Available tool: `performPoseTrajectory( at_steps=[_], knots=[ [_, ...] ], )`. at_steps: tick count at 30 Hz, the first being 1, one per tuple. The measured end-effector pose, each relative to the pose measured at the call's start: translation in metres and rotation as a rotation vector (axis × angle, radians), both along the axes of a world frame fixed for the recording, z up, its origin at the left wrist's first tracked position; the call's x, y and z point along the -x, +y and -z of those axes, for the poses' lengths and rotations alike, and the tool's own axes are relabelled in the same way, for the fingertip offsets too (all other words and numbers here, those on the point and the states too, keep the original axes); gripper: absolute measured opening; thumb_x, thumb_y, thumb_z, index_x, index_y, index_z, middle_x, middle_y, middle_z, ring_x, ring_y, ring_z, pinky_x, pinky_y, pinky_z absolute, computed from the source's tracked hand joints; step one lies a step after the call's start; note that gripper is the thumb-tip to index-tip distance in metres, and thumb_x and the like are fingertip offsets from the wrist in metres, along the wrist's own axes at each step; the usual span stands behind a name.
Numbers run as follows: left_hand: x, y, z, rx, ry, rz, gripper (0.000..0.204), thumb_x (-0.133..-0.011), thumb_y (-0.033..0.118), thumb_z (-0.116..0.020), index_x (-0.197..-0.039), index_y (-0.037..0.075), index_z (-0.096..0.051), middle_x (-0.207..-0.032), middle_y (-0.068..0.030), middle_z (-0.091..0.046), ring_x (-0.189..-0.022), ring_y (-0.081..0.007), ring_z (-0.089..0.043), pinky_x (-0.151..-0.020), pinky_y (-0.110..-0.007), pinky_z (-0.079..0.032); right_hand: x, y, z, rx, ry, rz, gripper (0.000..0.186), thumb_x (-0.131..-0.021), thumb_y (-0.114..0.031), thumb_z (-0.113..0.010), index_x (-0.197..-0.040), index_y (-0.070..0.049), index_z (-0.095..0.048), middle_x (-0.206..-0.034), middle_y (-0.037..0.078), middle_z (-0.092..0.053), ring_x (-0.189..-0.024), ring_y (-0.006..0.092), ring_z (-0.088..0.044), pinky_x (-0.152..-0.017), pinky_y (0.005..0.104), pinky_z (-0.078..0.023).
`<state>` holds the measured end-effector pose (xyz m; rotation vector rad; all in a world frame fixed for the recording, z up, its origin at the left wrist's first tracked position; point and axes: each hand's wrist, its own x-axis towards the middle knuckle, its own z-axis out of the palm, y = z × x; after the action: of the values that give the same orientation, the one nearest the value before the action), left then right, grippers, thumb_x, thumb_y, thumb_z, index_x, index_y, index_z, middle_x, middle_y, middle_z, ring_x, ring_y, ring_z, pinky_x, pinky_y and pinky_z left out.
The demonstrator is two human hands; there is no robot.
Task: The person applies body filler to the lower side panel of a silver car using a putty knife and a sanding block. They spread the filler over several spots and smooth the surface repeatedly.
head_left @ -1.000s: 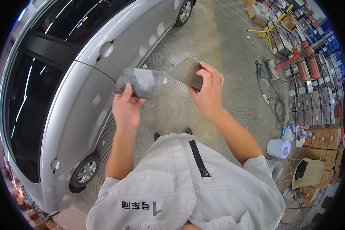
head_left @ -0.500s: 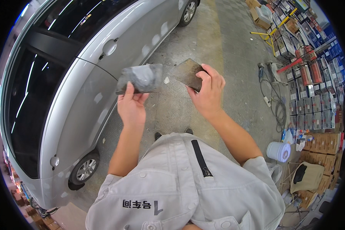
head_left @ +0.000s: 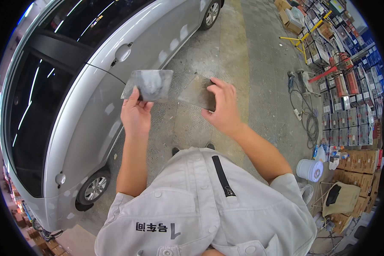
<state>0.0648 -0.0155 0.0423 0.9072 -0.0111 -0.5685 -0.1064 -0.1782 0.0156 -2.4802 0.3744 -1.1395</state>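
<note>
My left hand (head_left: 135,113) grips a flat grey rectangular plate (head_left: 152,84) by its lower left corner, thumb on top; a pale grey smeared patch covers part of the plate's face. In my right hand (head_left: 222,104) is a flat, darker metal-looking square blade (head_left: 194,94), stained brownish, held by its right side with my fingers curled over the edge. The two pieces are close together, the blade a little right of and below the plate, in front of the silver car (head_left: 89,111), whose side has several light patches.
The patterned floor (head_left: 264,59) runs between car and stacked boxes (head_left: 345,123). At right are a yellow stand (head_left: 303,40), a red tool on a stand (head_left: 345,74), coiled hoses and cables (head_left: 311,132), a white bucket (head_left: 309,170), a canvas folding seat (head_left: 341,198) and cardboard cartons (head_left: 356,164).
My right hand and blade have moved down and left. My left hand has shifted slightly, most recently leftward, with the plate tilting a little. Both hands keep their hold.
</note>
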Motion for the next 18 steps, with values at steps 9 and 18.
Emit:
performPoseTrajectory(
  at_steps=[9,18],
  knots=[
    [0.027,0.004,0.018,-0.069,0.324,0.358,0.013,-0.089,0.018,-0.052,-0.099,0.008,-0.054,-0.086,0.0000,-0.060,-0.067,-0.0085,-0.058,-0.044,-0.019,-0.043,-0.002,-0.020,0.000,-1.487,-0.305,-0.404,0.016,-0.086,-0.002,-0.054,-0.102,-0.002,-0.057,-0.084,0.000,-0.061,-0.074,0.0051,-0.053,-0.067,0.0205,-0.043],
    [0.016,0.009,0.021,0.146,0.279,0.326,0.018,-0.091,0.022,-0.049,-0.102,0.009,-0.053,-0.090,-0.0020,-0.061,-0.075,-0.0115,-0.060,-0.054,-0.021,-0.051,0.014,-0.020,-0.004,-1.386,0.097,-0.443,0.020,-0.086,-0.003,-0.055,-0.106,-0.001,-0.056,-0.090,0.001,-0.062,-0.077,0.0059,-0.056,-0.071,0.0206,-0.044]
  ],
)
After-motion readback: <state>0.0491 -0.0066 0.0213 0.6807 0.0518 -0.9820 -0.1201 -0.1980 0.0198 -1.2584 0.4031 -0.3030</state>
